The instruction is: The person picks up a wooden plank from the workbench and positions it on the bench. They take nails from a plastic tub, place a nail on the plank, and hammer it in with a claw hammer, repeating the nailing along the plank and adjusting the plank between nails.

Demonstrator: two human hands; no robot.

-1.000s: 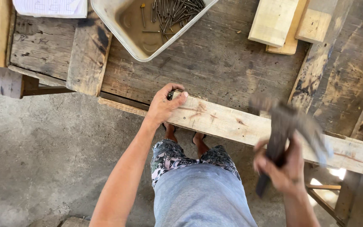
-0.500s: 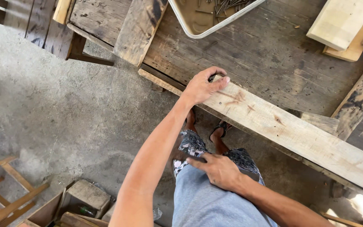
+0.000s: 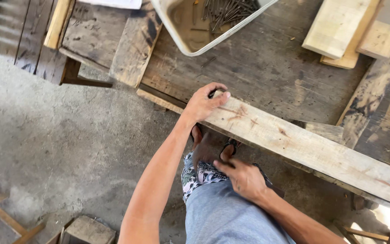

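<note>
While the left hand [image 3: 202,103] is pressing down on the near end of the long plank [image 3: 312,151], nothing else is being worked on.
Plank: one, lying diagonally along the counter [image 3: 267,68] edge, running off toward lower right.
Left fingers: curling over the plank end, gripping it flat; something small and dark is sitting under the fingertips, cannot tell what.
Right hand [image 3: 243,179]: resting low at the hip of the grey shorts [image 3: 231,217], fingers loosely closed; a dark item is showing beside it, cannot tell whether it is being held.
Progress: judging early; plank is being positioned, no nail visibly driven into it.
Nails: a pile, uncountable, lying in one white tub [image 3: 190,43] at the counter's far side.
Offcuts: about three pale blocks [image 3: 339,29] stacked upper right.
Feet: two, in sandals, under the plank.
</note>
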